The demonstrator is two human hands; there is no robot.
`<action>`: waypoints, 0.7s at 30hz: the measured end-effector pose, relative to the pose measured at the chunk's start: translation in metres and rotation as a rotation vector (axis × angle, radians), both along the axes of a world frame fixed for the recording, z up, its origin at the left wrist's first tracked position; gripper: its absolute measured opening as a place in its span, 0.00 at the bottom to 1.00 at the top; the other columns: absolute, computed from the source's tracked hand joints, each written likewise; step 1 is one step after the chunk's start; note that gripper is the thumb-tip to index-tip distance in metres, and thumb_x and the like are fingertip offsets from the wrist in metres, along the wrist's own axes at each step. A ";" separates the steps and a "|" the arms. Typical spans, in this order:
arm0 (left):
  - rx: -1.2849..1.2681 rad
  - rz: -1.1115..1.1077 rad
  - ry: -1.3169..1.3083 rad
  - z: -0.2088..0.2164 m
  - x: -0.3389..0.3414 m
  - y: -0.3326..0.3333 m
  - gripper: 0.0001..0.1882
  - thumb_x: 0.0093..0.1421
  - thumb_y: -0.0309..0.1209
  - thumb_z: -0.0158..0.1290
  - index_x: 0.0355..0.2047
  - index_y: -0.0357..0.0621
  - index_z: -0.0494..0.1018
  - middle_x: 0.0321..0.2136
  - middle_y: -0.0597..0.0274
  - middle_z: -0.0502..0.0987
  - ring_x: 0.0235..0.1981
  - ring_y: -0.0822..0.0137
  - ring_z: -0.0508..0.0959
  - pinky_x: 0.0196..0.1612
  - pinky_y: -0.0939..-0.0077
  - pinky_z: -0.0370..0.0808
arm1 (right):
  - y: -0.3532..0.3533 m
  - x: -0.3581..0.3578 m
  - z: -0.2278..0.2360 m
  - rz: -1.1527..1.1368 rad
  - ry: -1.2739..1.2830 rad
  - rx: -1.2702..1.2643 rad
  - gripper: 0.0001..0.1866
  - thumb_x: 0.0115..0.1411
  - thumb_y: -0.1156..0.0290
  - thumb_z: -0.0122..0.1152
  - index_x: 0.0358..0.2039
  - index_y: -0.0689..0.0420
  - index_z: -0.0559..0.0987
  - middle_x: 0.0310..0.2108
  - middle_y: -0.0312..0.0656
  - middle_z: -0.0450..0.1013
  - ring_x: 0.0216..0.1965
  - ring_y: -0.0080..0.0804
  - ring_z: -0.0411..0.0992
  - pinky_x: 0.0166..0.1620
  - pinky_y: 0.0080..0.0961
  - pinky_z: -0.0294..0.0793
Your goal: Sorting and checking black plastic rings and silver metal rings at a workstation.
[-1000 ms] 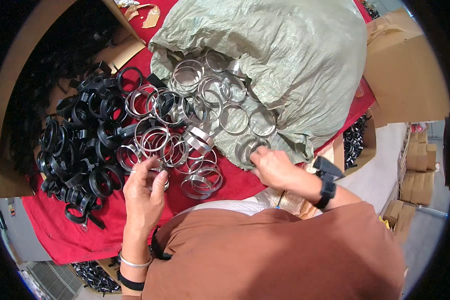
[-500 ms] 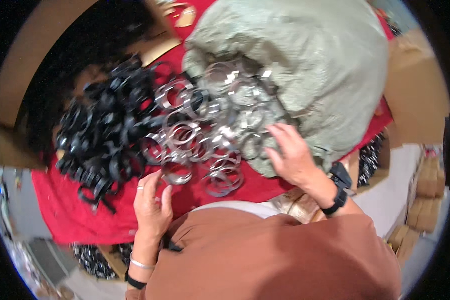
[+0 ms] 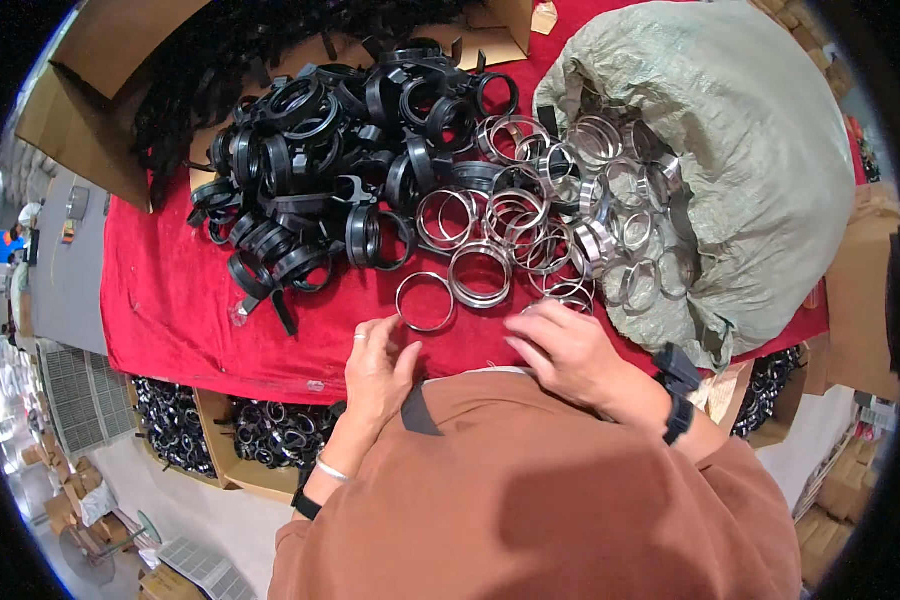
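Note:
Near the table's front edge, my left hand (image 3: 378, 365) is open, thumb and fingers apart. Its fingertips are beside the lower rim of a single silver metal ring (image 3: 425, 302) lying on the red cloth (image 3: 200, 330). My right hand (image 3: 570, 348) is open with fingers bent, close to the front of the pile of silver rings (image 3: 518, 215); nothing shows in its grasp. To the left of that pile is a heap of black rings with tabs (image 3: 300, 180). More silver rings spill from the mouth of a pale woven sack (image 3: 750, 170) on the right.
An open cardboard box (image 3: 110, 50) with black parts stands at the back left. Below the table's front edge are boxes of black rings (image 3: 280, 435). Another cardboard box (image 3: 863, 290) stands at the right. A fan (image 3: 90, 550) is on the floor at lower left.
My right hand has left the sack's mouth, moving left and toward me, closer to my left hand. The silver rings by my left hand have shifted, one now lying separate. The view has also shifted.

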State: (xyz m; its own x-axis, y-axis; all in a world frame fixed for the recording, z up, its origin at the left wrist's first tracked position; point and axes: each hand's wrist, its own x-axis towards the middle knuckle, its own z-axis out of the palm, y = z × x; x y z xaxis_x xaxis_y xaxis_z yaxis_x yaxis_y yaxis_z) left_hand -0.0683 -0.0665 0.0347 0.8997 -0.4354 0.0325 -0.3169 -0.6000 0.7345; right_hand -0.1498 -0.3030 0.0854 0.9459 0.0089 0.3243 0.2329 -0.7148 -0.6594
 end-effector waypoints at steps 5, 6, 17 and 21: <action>-0.049 -0.063 0.019 0.006 0.007 0.006 0.18 0.50 0.22 0.58 0.43 0.38 0.69 0.35 0.59 0.68 0.25 0.72 0.71 0.28 0.80 0.72 | 0.008 0.030 -0.031 0.062 0.120 -0.563 0.06 0.49 0.74 0.54 0.29 0.58 0.73 0.30 0.43 0.63 0.29 0.40 0.68 0.27 0.32 0.71; -0.058 -0.089 0.019 0.007 0.007 0.009 0.17 0.51 0.22 0.57 0.42 0.38 0.70 0.35 0.59 0.69 0.25 0.72 0.71 0.28 0.80 0.72 | 0.005 0.032 -0.032 0.110 0.150 -0.590 0.06 0.49 0.75 0.52 0.29 0.59 0.71 0.29 0.43 0.64 0.29 0.40 0.68 0.28 0.33 0.72; -0.098 -0.223 -0.007 0.023 0.027 0.013 0.14 0.54 0.25 0.55 0.42 0.36 0.70 0.34 0.59 0.71 0.28 0.71 0.73 0.31 0.82 0.72 | 0.016 0.030 0.014 -0.226 0.202 0.240 0.06 0.55 0.72 0.57 0.33 0.58 0.73 0.28 0.44 0.72 0.28 0.33 0.71 0.30 0.24 0.71; -0.452 -0.089 0.734 0.049 0.034 -0.008 0.15 0.62 0.30 0.48 0.46 0.34 0.68 0.39 0.58 0.73 0.36 0.71 0.75 0.36 0.80 0.75 | 0.034 0.021 0.035 -0.155 0.420 1.271 0.06 0.61 0.70 0.53 0.34 0.59 0.73 0.29 0.38 0.73 0.27 0.20 0.71 0.30 0.17 0.71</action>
